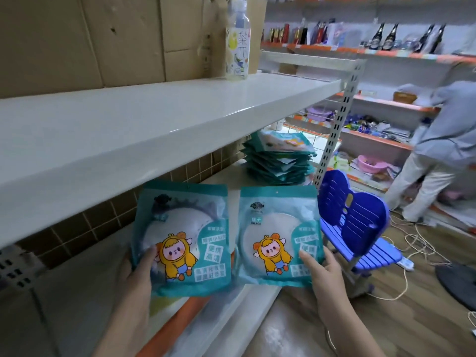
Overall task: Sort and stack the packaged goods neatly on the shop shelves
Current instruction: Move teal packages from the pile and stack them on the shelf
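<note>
My left hand (140, 269) pinched the lower left corner of one teal mirror packet (180, 238), thumb on its face, and my right hand (324, 274) pinched the lower right corner of a second teal packet (279, 235) the same way. I held both upright, side by side, before the gap under the white upper shelf (154, 117). I judged them light, slick film pouches, each stiffened by a round disc that could crack, so gripping the flat edges seemed safest. Deeper on the lower shelf (224, 176) sat a stack of matching packets (279, 161), its edges uneven. A tea bottle (238, 42) stood above, a blue chair (353, 225) to my right
</note>
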